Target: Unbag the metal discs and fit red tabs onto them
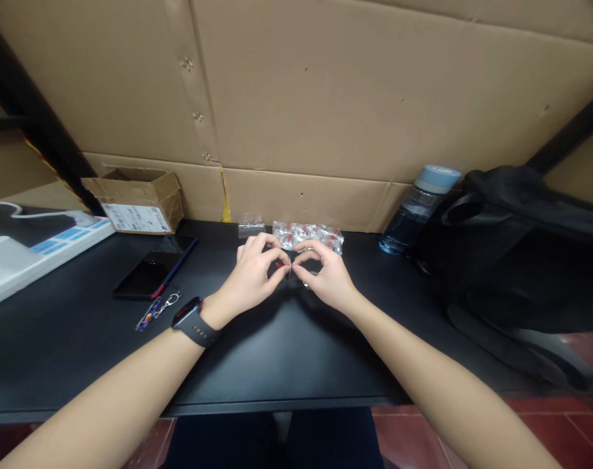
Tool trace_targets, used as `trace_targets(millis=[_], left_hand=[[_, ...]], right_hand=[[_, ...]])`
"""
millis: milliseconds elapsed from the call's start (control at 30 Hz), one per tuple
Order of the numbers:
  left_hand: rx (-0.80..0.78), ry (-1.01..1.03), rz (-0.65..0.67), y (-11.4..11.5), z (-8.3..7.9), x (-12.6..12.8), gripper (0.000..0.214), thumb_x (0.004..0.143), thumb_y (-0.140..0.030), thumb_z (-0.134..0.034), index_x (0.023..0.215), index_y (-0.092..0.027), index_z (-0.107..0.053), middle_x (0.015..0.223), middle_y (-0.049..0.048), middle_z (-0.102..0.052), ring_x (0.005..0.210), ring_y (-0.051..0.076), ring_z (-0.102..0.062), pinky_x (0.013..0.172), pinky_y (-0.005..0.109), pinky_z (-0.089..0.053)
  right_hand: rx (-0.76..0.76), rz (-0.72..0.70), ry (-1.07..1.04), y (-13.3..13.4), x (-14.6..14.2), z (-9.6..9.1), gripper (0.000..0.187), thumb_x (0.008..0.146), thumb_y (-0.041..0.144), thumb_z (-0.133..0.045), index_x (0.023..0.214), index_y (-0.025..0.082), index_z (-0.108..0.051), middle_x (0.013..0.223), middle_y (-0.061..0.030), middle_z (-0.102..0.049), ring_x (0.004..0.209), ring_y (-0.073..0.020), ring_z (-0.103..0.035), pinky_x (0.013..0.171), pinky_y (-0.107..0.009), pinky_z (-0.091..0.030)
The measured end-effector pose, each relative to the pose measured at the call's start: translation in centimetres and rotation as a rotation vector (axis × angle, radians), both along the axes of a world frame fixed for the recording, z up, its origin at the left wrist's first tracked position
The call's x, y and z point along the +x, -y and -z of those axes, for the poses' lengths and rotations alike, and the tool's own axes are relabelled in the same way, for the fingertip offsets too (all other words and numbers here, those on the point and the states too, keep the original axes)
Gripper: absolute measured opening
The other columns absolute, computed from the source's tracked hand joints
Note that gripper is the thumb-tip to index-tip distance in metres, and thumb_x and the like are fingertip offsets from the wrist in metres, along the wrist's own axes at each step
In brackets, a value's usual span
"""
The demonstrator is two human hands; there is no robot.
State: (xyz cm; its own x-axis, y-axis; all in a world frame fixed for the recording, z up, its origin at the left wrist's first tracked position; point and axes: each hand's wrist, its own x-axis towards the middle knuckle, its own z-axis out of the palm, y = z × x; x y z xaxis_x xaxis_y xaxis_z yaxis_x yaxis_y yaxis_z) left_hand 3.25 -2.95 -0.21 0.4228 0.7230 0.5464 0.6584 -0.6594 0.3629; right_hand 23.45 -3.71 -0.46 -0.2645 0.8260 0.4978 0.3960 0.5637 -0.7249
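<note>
My left hand (260, 268), with a dark watch on its wrist, is closed in a pinch at the middle of the black table. Facing it, my right hand (324, 272) pinches too, its fingertips meeting the left ones. Between them is a small thin piece (290, 264) seen edge-on, with a pale edge; its kind is too small to make out. A bit of red shows by the left fingers. Just behind the hands lies a clear plastic bag (332, 236) of round silvery pieces with red marks. Something small and shiny lies partly hidden under my right hand.
A small clear bag (251, 225) lies at the table's back. On the left are a phone (154, 268), a keyring charm (148, 314), an open cardboard box (144, 202) and a power strip (57, 251). A water bottle (411, 218) and black backpack (531, 260) stand right.
</note>
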Motion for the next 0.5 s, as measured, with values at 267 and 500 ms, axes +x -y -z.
trace_targets(millis=[267, 500], left_hand=[[-0.097, -0.013, 0.024, 0.3, -0.62, -0.28, 0.031, 0.096, -0.035, -0.05, 0.125, -0.03, -0.058, 0.133, 0.0067, -0.053, 0.125, 0.029, -0.045, 0.102, 0.048, -0.037], [-0.125, -0.162, 0.022, -0.05, 0.35, -0.26, 0.035, 0.089, -0.044, -0.059, 0.121, -0.031, -0.063, 0.136, 0.0069, -0.052, 0.126, 0.034, -0.042, 0.1, 0.051, -0.039]], right_hand=[[0.047, 0.062, 0.125, 0.3, 0.0, -0.8, 0.027, 0.08, 0.016, -0.063, 0.104, 0.025, -0.053, 0.084, 0.0033, -0.073, 0.081, -0.0188, -0.072, 0.094, -0.037, -0.044], [0.096, 0.075, 0.201, 0.35, 0.15, -0.88, 0.025, 0.08, 0.015, -0.062, 0.101, 0.024, -0.054, 0.089, 0.0018, -0.073, 0.084, -0.0189, -0.07, 0.096, -0.038, -0.037]])
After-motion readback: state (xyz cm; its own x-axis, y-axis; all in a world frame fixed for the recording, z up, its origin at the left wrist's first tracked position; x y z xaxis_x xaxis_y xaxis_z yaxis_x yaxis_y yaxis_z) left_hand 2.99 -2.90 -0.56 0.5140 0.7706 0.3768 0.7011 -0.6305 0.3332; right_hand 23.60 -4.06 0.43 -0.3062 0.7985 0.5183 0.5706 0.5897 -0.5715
